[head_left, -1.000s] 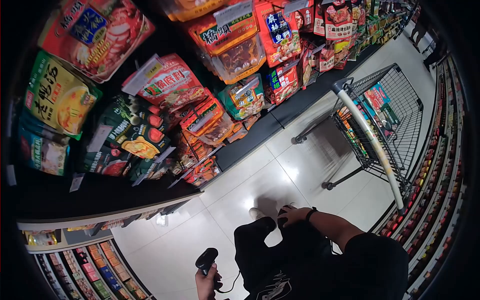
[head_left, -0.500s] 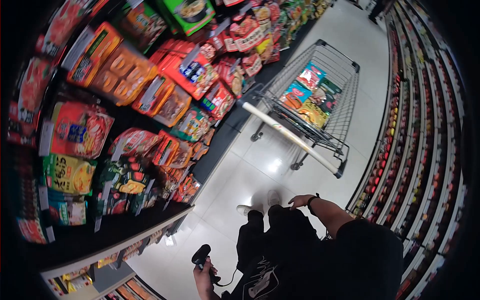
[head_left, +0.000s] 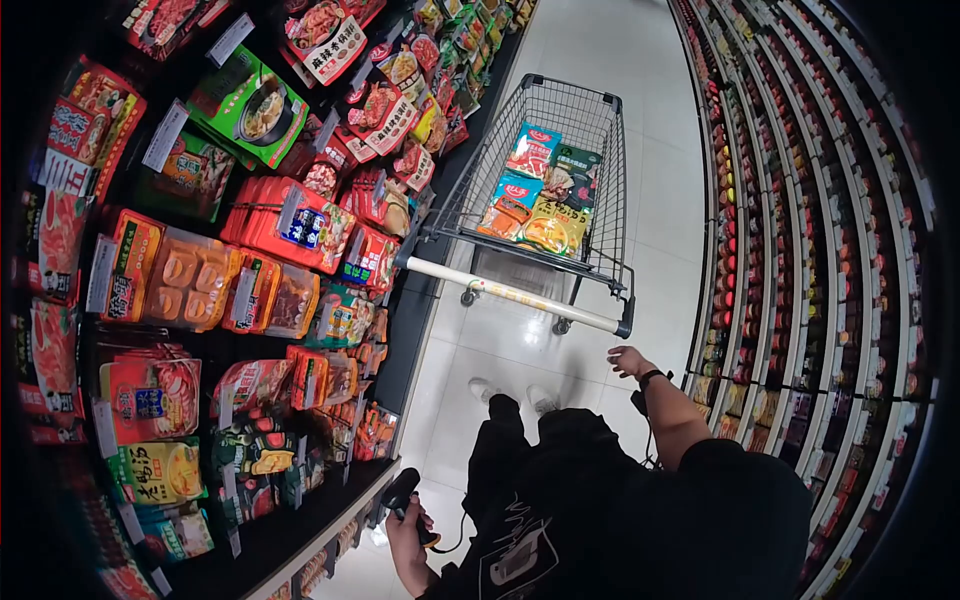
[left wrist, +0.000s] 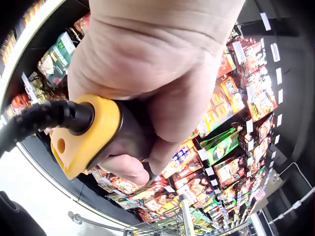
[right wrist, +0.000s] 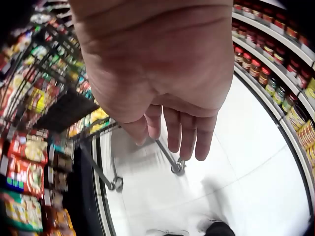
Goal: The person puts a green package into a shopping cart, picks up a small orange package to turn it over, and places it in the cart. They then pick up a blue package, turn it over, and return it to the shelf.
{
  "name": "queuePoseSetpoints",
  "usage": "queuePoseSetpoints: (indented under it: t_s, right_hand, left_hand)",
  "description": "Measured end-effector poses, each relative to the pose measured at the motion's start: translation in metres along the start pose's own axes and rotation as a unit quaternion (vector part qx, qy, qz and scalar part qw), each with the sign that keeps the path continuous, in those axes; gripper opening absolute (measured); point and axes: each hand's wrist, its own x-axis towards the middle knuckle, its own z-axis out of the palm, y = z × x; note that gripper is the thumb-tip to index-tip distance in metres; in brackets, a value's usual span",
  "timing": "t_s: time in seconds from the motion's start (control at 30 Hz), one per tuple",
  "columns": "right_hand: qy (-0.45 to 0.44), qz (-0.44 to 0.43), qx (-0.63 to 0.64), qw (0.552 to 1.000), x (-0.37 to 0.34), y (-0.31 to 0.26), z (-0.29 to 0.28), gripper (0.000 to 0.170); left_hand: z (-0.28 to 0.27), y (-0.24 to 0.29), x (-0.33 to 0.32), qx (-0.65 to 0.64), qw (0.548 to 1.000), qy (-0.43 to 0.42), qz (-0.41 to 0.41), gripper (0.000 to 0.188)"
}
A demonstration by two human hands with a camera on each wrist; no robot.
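Note:
My left hand (head_left: 407,545) grips a black handheld scanner (head_left: 402,488) with a yellow butt end and a coiled black cable. In the left wrist view the fingers wrap round its handle (left wrist: 130,135), and the cable leaves the yellow end. My right hand (head_left: 628,361) holds nothing; its fingers hang loosely downward in the right wrist view. It is just below the right end of the shopping cart's pale push bar (head_left: 515,295), apart from it. Inside the wire cart (head_left: 618,200) lie several food packets, among them a yellow bag (head_left: 553,226) and a red-and-blue bag (head_left: 533,150).
Shelves on the left hold seasoning packets, including a green bag (head_left: 250,108) and orange trays (head_left: 185,280), with price tags sticking out. Rows of jars (head_left: 730,270) line the shelves on the right. White floor tiles (head_left: 650,290) run along the aisle between them.
The view has swung to the right, bringing the cart to the middle ahead. My right hand has left my thigh and reached forward toward the push bar. My left hand keeps holding the scanner.

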Motion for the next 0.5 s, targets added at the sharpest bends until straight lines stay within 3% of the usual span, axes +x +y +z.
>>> queuePoseSetpoints:
  t_s: [0.13, 0.3, 0.4, 0.5]
  right_hand:
    - [0.108, -0.01, 0.175, 0.979, -0.028, -0.008, -0.041, 0.03]
    - [0.259, -0.066, 0.301, 0.915, -0.073, -0.04, -0.092, 0.033]
    - [0.389, -0.143, 0.301, 0.859, -0.088, -0.085, -0.119, 0.021]
    - [0.472, -0.216, 0.229, 0.824, -0.097, -0.132, -0.15, 0.028]
  left_hand:
    - [0.003, 0.036, 0.043, 0.009, 0.998, -0.046, 0.037, 0.022]
    - [0.003, 0.085, 0.093, 0.067, 0.995, -0.069, 0.029, 0.027]
    - [0.013, 0.117, 0.105, 0.096, 0.992, -0.071, 0.026, 0.027]
    - [0.019, 0.141, 0.12, 0.14, 0.986, -0.091, -0.017, 0.027]
